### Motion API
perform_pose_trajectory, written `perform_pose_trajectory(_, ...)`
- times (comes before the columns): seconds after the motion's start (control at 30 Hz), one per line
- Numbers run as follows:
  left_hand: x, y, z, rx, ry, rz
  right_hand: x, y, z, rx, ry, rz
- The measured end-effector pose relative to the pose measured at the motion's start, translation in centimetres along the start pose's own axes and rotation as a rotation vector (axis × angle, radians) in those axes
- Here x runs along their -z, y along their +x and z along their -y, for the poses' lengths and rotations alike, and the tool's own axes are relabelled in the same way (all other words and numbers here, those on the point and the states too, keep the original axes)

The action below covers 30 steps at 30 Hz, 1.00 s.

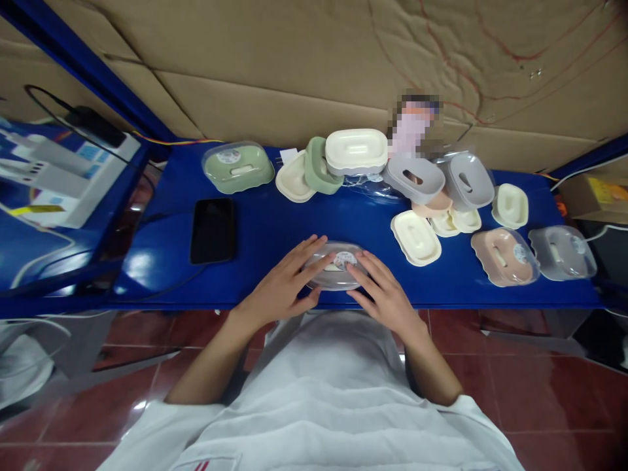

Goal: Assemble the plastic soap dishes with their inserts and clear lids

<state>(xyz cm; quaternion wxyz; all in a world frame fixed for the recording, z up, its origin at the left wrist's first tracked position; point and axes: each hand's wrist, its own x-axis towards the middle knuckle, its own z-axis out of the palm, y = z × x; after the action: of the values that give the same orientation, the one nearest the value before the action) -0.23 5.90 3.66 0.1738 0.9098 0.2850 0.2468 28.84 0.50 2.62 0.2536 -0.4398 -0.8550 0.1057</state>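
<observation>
A grey soap box (335,282) with a clear plastic cover and a round sticker lies near the front edge of the blue table. My left hand (287,284) grips its left side, fingers across the cover and thumb at the near edge. From the right, my right hand (385,291) holds the same box, fingertips on the cover beside the sticker. The hands partly hide the box's sides.
Left of my hands lies a black phone (212,231), with a covered green soap box (240,173) behind it. Cream lids (416,237), grey boxes (415,178) and a covered pink box (505,257) sit to the right. A cardboard wall (275,72) stands behind.
</observation>
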Motion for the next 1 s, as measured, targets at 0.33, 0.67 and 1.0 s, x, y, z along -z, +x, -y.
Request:
perform_pose_trajectory(0.33, -0.7, -2.0, 0.2, 0.02, 0.029, -0.226, 0.0, 0.0, 0.0, -0.001, 0.062, -0.042)
perform_pose_trajectory(0.67, -0.7, -2.1, 0.0, 0.015, 0.049, -0.279, -0.1, -0.3, -0.1, 0.024, 0.077, -0.009)
perform_pose_trajectory(1.0, -1.3, -2.7, 0.3, 0.029, 0.072, -0.239, -0.3, -0.4, 0.0, 0.004, -0.08, 0.0)
